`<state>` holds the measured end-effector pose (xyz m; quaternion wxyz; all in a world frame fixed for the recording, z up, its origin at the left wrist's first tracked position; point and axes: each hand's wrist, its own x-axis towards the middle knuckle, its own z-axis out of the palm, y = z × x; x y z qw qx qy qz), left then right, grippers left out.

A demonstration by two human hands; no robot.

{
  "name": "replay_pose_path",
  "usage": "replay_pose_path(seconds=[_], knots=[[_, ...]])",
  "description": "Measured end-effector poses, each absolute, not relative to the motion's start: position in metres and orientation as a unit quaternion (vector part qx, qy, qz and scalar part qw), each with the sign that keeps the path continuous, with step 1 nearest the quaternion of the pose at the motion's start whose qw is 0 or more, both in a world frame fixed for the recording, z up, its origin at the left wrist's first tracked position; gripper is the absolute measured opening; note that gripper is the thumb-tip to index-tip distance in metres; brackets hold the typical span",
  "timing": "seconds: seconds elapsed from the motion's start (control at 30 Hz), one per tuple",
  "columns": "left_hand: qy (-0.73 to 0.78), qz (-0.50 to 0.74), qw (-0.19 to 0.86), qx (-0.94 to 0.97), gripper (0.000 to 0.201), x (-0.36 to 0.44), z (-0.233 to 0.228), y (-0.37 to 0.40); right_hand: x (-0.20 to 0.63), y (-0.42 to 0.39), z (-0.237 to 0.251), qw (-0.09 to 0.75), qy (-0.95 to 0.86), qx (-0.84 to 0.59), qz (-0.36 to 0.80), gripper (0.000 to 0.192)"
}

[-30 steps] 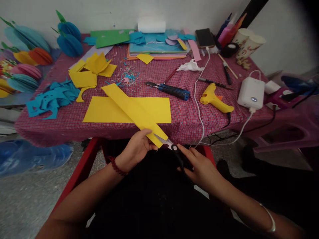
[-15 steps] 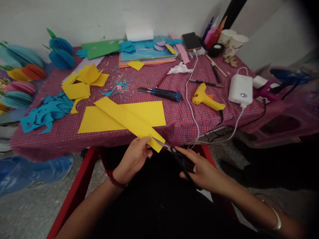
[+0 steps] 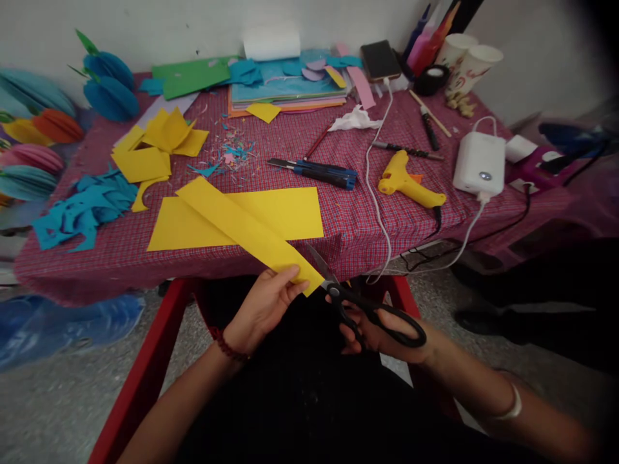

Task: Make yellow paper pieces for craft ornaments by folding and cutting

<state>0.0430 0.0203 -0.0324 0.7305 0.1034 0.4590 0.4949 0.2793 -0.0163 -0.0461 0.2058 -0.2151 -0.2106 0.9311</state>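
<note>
Pinched between the thumb and fingers of my left hand (image 3: 268,303) is the near end of a long yellow paper strip (image 3: 242,225). The strip slants up and left over a wider yellow paper sheet (image 3: 203,225) at the table's front edge. My right hand (image 3: 372,332) is closed on black-handled scissors (image 3: 338,293), its fingers partly hidden by the loops. The scissor blades are parted, around the strip's near right corner by my left fingertips. Whether they touch the paper I cannot tell.
On the checked tablecloth (image 3: 290,142) lie a utility knife (image 3: 314,173), a yellow glue gun (image 3: 409,183), blue paper scraps (image 3: 89,209) and folded yellow pieces (image 3: 142,164). A white power adapter (image 3: 478,164) with cables stands right. Paper cups (image 3: 476,71) and a phone (image 3: 380,60) are behind.
My right hand has turned over, palm more upward, and the scissors have swung with their blades parted at the strip's end. My left fingers have shifted slightly toward that end.
</note>
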Motion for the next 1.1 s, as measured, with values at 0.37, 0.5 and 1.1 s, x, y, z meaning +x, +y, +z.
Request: replay_pose_path(seconds=[0.37, 0.5, 1.1], knots=[[0.473, 0.519, 0.703, 0.116, 0.019, 0.038, -0.043, 0.019, 0.264, -0.024, -0.039, 0.246, -0.197, -0.261, 0.913, 0.057], [0.463, 0.510, 0.714, 0.128, 0.017, 0.032, -0.044, 0.016, 0.266, -0.024, -0.041, 0.244, -0.258, -0.292, 0.888, 0.046], [0.466, 0.441, 0.707, 0.299, 0.036, 0.024, -0.052, 0.007, 0.269, -0.018, -0.040, 0.187, -0.200, -0.242, 0.931, 0.061]])
